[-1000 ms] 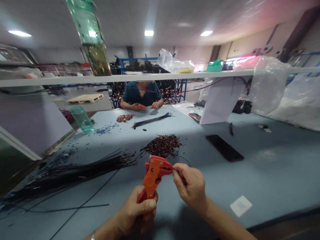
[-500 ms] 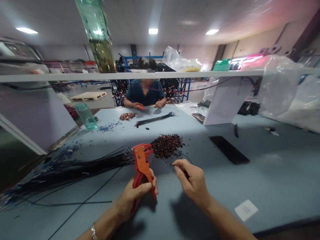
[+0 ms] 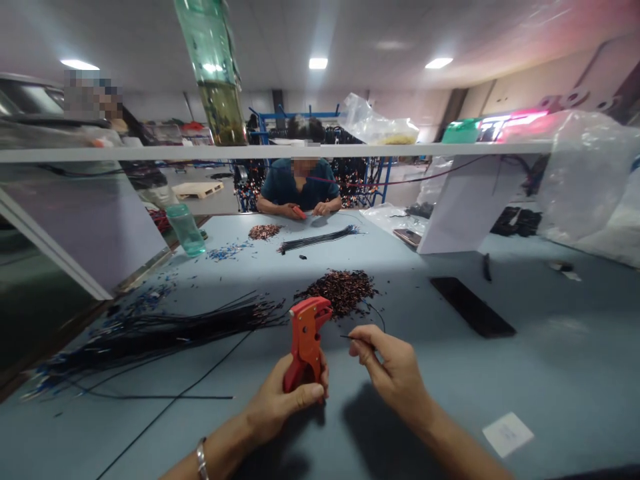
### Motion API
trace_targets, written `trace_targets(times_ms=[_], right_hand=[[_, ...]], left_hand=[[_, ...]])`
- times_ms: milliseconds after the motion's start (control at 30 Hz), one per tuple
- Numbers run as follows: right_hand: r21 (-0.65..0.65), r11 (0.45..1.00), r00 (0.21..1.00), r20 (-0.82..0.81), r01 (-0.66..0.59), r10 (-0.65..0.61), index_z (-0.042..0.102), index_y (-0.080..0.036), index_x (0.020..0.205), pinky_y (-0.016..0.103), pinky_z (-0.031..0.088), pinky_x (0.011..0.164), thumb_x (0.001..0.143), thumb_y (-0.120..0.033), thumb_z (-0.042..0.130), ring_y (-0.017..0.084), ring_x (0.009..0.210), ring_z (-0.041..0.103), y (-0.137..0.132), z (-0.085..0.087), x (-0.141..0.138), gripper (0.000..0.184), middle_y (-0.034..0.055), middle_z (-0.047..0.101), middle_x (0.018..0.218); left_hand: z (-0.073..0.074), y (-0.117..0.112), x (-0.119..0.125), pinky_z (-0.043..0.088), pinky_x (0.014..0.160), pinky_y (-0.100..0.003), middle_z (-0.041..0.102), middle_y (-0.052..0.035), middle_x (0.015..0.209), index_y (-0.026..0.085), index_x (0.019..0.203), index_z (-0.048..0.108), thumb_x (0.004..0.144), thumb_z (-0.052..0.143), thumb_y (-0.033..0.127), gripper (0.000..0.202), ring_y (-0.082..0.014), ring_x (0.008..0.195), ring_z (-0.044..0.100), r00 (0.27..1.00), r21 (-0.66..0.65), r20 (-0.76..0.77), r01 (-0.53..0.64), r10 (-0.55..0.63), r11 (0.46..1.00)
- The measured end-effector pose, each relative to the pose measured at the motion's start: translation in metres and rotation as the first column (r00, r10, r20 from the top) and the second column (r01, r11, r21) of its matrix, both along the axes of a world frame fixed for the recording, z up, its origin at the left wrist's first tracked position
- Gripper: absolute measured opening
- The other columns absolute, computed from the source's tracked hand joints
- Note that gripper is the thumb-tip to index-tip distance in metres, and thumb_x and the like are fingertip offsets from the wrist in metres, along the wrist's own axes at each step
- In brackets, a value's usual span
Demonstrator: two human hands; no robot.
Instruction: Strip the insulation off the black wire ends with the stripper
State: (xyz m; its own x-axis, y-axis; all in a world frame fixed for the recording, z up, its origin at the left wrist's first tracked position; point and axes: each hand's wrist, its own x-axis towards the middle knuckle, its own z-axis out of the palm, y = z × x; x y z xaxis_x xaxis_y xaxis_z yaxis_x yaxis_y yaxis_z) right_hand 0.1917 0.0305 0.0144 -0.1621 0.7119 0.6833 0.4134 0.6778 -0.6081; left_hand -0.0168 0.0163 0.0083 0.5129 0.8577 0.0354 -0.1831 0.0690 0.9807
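Observation:
My left hand (image 3: 295,393) is wrapped round the handles of a red and orange wire stripper (image 3: 306,333), its head pointing up and away from me. To its right, my right hand (image 3: 387,360) pinches a thin black wire (image 3: 346,337) between thumb and fingertips. The wire's short end points left toward the stripper's jaws, apart from them. Just beyond the tool lies a heap of small dark and coppery offcuts (image 3: 345,288). A bundle of long black wires (image 3: 185,333) stretches across the table on the left, with a few loose strands nearer me.
A phone (image 3: 473,307) and a white paper square (image 3: 508,434) lie at right. A white shelf (image 3: 320,152) spans overhead, bearing a tall green bottle (image 3: 220,87). Opposite sits a co-worker (image 3: 300,187) with a red tool. A green cup (image 3: 186,230) stands at left.
The handles of the wire stripper have come closer together in my left hand, and the tool sits slightly further right, nearer the wire. Another person has appeared behind the shelf at left.

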Motion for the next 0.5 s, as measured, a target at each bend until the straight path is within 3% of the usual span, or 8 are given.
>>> trace_targets(times_ms=[233,500], right_hand=[[0.069,0.997,1.000,0.007,-0.025,0.024,0.063,-0.019,0.087,0.024,0.050,0.064,0.092,-0.014,0.052,0.014,0.073,0.060,0.0001,0.0060,0.0003,0.014,0.0049,0.061,0.083],[0.013,0.998,0.998,0.001,-0.065,0.065,0.061,-0.020,0.091,0.022,0.047,0.060,0.092,-0.013,0.051,0.014,0.069,0.058,0.0042,-0.0008,-0.0026,0.012,0.0021,0.060,0.078]], left_hand=[[-0.0053,0.0002,0.0009,0.043,0.069,-0.030,0.057,-0.0058,0.085,0.015,0.100,0.057,0.076,0.072,0.049,0.044,-0.0172,0.075,0.054,1.000,0.035,-0.005,0.001,-0.001,0.999],[-0.0014,-0.0020,0.0019,0.041,0.067,-0.028,0.056,-0.0054,0.085,0.015,0.099,0.057,0.081,0.067,0.048,0.039,-0.0162,0.075,0.050,0.990,0.207,-0.105,-0.075,0.098,0.975]])
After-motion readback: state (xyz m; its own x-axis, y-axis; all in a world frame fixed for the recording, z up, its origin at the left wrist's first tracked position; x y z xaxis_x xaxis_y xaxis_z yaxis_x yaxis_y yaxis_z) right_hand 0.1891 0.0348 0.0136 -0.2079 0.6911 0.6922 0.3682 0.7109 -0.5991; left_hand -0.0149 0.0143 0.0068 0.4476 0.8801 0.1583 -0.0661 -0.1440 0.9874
